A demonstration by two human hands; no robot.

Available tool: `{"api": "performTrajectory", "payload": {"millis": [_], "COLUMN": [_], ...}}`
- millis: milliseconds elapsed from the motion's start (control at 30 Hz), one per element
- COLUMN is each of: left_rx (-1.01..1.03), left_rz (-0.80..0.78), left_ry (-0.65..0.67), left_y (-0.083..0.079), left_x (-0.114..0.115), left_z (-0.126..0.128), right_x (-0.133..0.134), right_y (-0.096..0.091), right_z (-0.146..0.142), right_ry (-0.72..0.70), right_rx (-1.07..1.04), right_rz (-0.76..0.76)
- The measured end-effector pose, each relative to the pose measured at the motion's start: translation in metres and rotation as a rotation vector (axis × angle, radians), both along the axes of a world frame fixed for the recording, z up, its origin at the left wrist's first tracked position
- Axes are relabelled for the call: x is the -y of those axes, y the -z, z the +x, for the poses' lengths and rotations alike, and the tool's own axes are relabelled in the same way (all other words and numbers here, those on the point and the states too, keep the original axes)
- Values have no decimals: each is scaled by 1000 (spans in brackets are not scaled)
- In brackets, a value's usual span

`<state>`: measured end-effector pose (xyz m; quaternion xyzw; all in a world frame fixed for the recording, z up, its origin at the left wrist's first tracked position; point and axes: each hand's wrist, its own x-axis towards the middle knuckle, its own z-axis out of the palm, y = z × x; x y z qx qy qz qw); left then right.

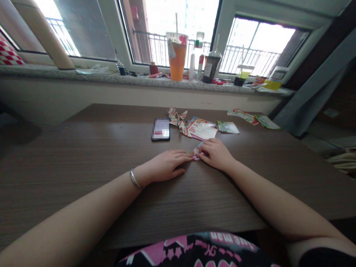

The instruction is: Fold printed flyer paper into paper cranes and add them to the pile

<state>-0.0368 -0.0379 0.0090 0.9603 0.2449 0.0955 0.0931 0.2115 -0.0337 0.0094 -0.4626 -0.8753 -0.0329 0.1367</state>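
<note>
A small folded piece of printed paper (196, 152) lies on the brown wooden table (97, 148), between my two hands. My left hand (164, 165), with a silver bangle on its wrist, lies flat with fingers stretched toward the paper, fingertips touching its left end. My right hand (215, 152) has its fingers curled and pressed on the paper's right side. Most of the paper is hidden under the fingers.
Behind the hands lie a black phone (161, 129), a printed flyer (201, 128), crumpled folded paper shapes (176, 116) and more leaflets (228, 127) to the right. The windowsill holds an orange cup (177, 59), bottles and other drink cups.
</note>
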Motion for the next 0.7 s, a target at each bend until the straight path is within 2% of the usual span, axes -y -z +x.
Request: {"api": "performTrajectory", "payload": {"millis": [267, 433, 700], "left_rx": [-26, -22, -31], "left_rz": [34, 71, 154], "left_ry": [-17, -20, -28], "left_y": [0, 0, -2], "left_x": [1, 2, 4], "left_z": [1, 3, 6], "right_x": [-8, -11, -11], "right_y": [8, 12, 10], "right_z": [2, 2, 0], "right_ry": [-3, -7, 72], "right_rx": [-102, -127, -112], "right_rz": [-101, -112, -148]}}
